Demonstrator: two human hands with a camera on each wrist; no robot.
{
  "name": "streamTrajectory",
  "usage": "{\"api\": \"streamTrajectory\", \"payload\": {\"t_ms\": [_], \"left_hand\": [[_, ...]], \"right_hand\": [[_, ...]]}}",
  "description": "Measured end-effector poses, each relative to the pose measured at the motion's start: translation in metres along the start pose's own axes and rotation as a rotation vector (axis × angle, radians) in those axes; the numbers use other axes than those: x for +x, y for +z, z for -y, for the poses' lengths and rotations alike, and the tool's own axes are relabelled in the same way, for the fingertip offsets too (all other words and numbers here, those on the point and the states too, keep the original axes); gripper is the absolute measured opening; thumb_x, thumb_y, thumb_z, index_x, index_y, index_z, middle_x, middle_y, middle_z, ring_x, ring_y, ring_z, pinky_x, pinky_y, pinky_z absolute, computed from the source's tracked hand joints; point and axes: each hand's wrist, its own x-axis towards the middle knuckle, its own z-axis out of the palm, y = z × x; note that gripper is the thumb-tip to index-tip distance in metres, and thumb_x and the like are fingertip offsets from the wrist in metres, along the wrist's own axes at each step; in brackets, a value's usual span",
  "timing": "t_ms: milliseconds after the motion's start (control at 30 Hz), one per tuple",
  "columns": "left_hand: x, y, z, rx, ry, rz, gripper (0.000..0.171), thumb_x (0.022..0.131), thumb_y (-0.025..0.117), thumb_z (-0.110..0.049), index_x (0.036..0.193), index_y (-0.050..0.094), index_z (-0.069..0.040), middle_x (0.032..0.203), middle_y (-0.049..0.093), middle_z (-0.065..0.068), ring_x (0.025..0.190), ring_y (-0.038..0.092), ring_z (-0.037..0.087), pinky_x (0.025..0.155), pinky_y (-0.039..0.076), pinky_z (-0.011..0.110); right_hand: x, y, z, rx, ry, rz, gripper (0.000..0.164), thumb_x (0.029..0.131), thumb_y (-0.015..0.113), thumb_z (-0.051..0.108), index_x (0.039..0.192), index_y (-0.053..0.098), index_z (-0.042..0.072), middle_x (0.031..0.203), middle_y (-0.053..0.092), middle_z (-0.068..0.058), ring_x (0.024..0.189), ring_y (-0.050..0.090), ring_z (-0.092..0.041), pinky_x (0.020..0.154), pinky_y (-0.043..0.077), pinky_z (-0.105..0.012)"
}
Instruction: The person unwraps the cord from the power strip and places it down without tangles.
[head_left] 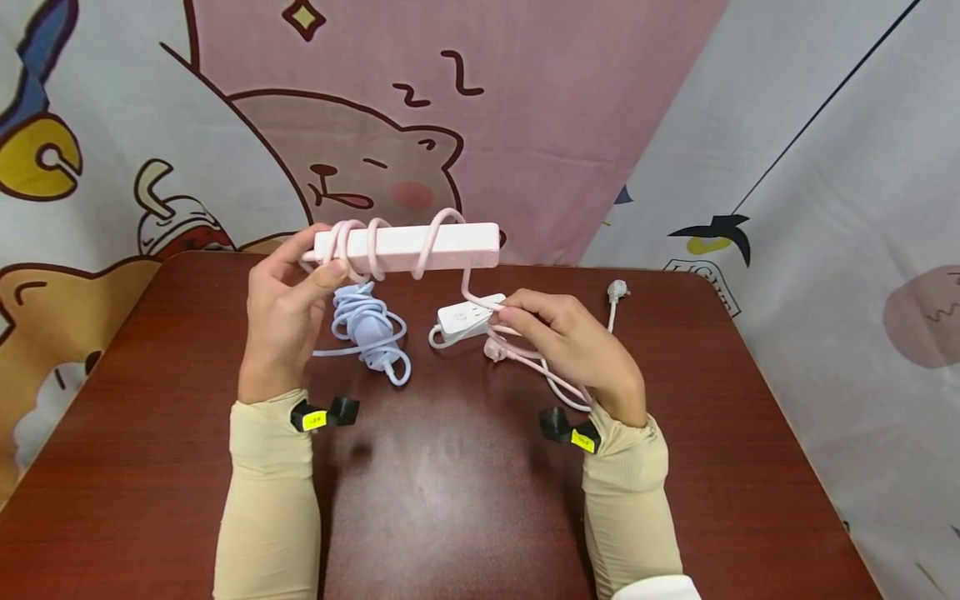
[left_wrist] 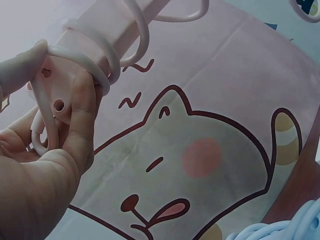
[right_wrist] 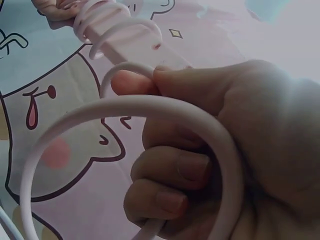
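A pink power strip (head_left: 468, 244) is held up over the far part of the table, its cord looped several times around its body. My left hand (head_left: 288, 304) grips the strip's left end, thumb in front, with the inner loops close by the fingers. In the left wrist view, screw holes show on the underside of the strip (left_wrist: 120, 30). My right hand (head_left: 573, 342) pinches the pink cord (head_left: 471, 287) below the strip's right end. From there the cord hangs in a loose loop (right_wrist: 125, 105), and its pink plug (head_left: 495, 350) lies low beside the hand.
On the brown table (head_left: 435, 500), a blue power strip (head_left: 371, 333) wrapped in its cord lies below my left hand. A white power strip (head_left: 472, 317) lies behind the pink plug, and a white plug (head_left: 617, 290) lies at the back right. A cartoon-print curtain (head_left: 562, 125) hangs behind the table.
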Motion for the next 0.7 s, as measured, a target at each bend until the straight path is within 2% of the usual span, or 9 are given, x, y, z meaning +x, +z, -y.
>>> {"api": "streamTrajectory", "payload": {"t_ms": [167, 300, 500, 700], "left_hand": [[-0.0001, -0.0012, -0.0003, 0.000, -0.006, 0.008, 0.032, 0.090, 0.061, 0.014, 0.118, 0.069, 0.001, 0.114, 0.068, 0.012, 0.098, 0.063, 0.019, 0.084, 0.061, 0.024], [-0.0007, -0.0009, -0.0006, -0.002, -0.011, 0.031, 0.031, 0.090, 0.061, 0.015, 0.117, 0.069, 0.001, 0.108, 0.067, 0.009, 0.095, 0.062, 0.018, 0.081, 0.060, 0.024], [-0.0015, -0.0016, -0.0004, -0.012, -0.005, 0.081, 0.031, 0.092, 0.059, 0.014, 0.119, 0.068, 0.003, 0.108, 0.067, 0.010, 0.093, 0.063, 0.018, 0.079, 0.060, 0.024], [-0.0032, -0.0028, -0.0014, -0.005, -0.020, 0.123, 0.034, 0.092, 0.056, 0.016, 0.119, 0.068, 0.000, 0.116, 0.070, 0.010, 0.098, 0.064, 0.018, 0.083, 0.060, 0.023]], "right_hand": [[0.0003, -0.0013, -0.0060, -0.004, 0.005, -0.047, 0.017, 0.105, 0.057, 0.014, 0.103, 0.073, 0.009, 0.088, 0.065, 0.000, 0.082, 0.054, -0.008, 0.074, 0.044, -0.020], [-0.0006, -0.0031, -0.0087, 0.012, 0.045, -0.087, 0.018, 0.106, 0.056, 0.017, 0.103, 0.073, 0.011, 0.081, 0.059, -0.002, 0.076, 0.051, -0.009, 0.068, 0.041, -0.022], [-0.0009, -0.0043, -0.0091, 0.061, 0.131, -0.147, 0.020, 0.105, 0.058, 0.023, 0.105, 0.074, 0.012, 0.092, 0.070, 0.000, 0.083, 0.059, -0.010, 0.073, 0.049, -0.019], [-0.0005, -0.0050, -0.0111, 0.061, 0.130, -0.226, 0.020, 0.105, 0.058, 0.020, 0.107, 0.075, 0.009, 0.098, 0.073, -0.004, 0.087, 0.060, -0.015, 0.077, 0.047, -0.018]]}}
